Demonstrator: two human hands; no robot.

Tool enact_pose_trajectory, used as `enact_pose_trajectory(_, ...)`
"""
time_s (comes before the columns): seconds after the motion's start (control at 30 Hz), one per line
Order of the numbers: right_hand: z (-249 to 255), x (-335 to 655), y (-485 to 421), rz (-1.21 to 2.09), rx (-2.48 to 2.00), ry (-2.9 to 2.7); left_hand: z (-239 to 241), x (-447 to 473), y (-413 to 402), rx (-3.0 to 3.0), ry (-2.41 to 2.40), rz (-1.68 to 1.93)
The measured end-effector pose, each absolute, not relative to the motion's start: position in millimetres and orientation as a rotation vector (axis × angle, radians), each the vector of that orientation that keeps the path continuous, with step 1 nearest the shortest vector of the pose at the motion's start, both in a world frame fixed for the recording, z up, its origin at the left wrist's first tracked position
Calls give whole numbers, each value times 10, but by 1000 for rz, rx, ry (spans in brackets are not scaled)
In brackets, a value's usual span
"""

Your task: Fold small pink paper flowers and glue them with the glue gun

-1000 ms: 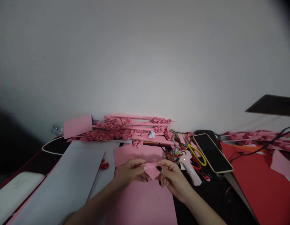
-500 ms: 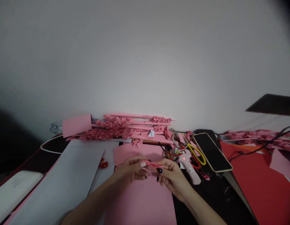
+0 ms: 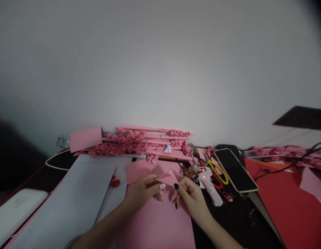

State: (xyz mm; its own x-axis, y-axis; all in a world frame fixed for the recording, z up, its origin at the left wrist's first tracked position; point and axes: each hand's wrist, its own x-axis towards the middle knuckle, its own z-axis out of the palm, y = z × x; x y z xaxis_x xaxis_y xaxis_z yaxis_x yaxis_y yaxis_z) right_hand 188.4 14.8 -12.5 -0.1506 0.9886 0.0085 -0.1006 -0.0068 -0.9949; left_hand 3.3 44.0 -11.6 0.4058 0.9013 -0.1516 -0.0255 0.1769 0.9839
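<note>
A small folded piece of pink paper [image 3: 168,177] is held up between my two hands, its pointed top facing away from me. My left hand [image 3: 147,188] pinches its left side between thumb and fingers. On the other side, my right hand [image 3: 187,193] pinches the lower right edge, the dark-nailed thumb on top. Beneath both hands lies a large pink sheet [image 3: 157,224]. Just beyond them is a small cluster of pink paper flowers [image 3: 152,158].
Right of my hands lie a pink glue gun [image 3: 210,186] with a lit red light, yellow-handled scissors [image 3: 219,172] and a phone [image 3: 236,169]. Pink paper flower stems [image 3: 129,136] line the wall. White sheets [image 3: 69,193] lie left, red sheets [image 3: 284,197] right.
The pink paper has been turned from a thin, edge-on strip so that its flat, pointed face shows. My hands have shifted slightly around it, and both still hold it.
</note>
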Motion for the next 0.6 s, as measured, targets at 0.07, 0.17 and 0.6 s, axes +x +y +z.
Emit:
enact_pose_trajectory(0.07,-147,1879,139,1397,-1062,-1277,-133,41,428,1253,901,798)
enact_pose_trajectory(0.17,-172,1877,114,1371,-1084,-1383,-158,41,418,1283,886,819)
enact_pose_trajectory(0.6,-128,1884,23,1177,-1119,-1807,-150,58,297,1445,942,825)
